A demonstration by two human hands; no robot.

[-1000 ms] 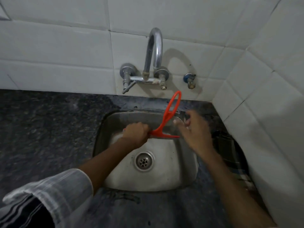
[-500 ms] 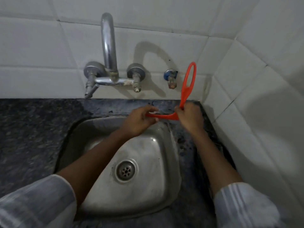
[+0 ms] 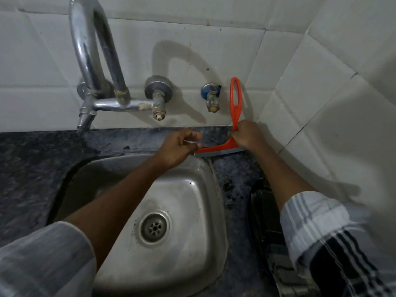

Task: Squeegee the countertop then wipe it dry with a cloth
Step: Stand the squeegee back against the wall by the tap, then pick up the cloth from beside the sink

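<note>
An orange squeegee (image 3: 235, 103) with a looped handle stands upright at the back right corner of the dark speckled countertop (image 3: 38, 168). Its blade (image 3: 216, 151) rests on the counter strip behind the sink. My right hand (image 3: 246, 135) grips the handle just above the blade. My left hand (image 3: 179, 146) hovers by the blade's left end, fingers loosely apart and blurred, holding nothing that I can see. A dark checked cloth (image 3: 272, 239) lies on the counter to the right of the sink, partly hidden under my right forearm.
A steel sink (image 3: 188, 211) with a round drain (image 3: 154, 228) fills the middle. A chrome wall tap (image 3: 94, 61) arches over its back left, and a small blue valve (image 3: 211, 97) sits on the white tiled wall. The tiled side wall (image 3: 321, 125) closes in at the right.
The squeegee went from my left hand over the sink to my right hand at the back right corner. Its blade now lies on the counter, and my left hand has let go.
</note>
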